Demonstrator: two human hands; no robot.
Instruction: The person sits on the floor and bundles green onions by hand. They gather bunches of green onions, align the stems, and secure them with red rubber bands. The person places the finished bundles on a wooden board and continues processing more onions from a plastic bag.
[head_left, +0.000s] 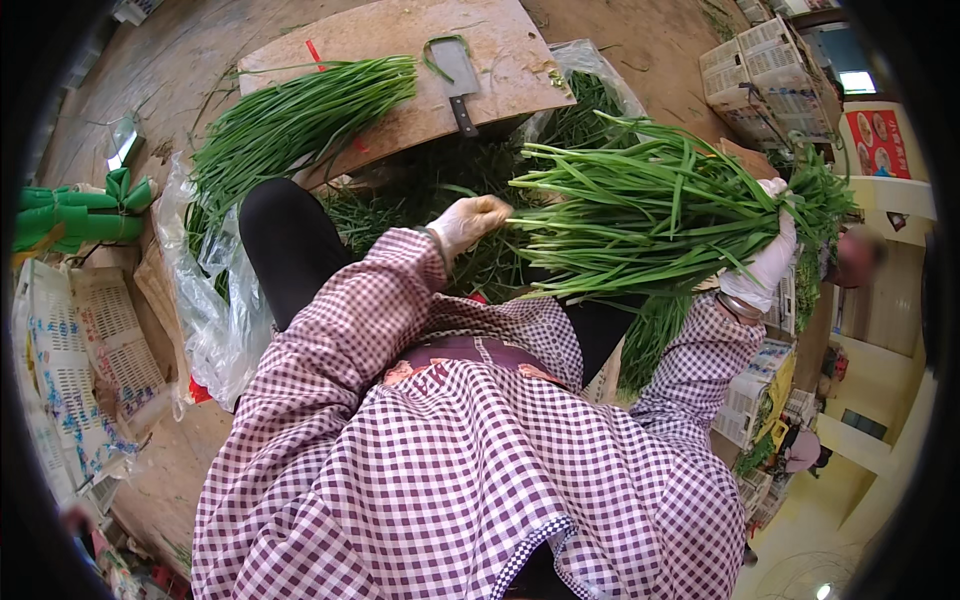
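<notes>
My right hand, in a thin white glove, grips a large bunch of green garlic chives near its leafy end, with the pale cut ends pointing left. My gloved left hand has its fingers closed at those ends, and the fingertips appear to pinch a stalk. A second bunch of chives rests on the left part of a wooden board. Beside that bunch on the board lies a cleaver with a black handle, a green strand looped over its blade.
Loose chives lie below the board, between my knees. Clear plastic bags stand at the left. White plastic crates are at the upper right, more crates at the left. Other people are at the right edge.
</notes>
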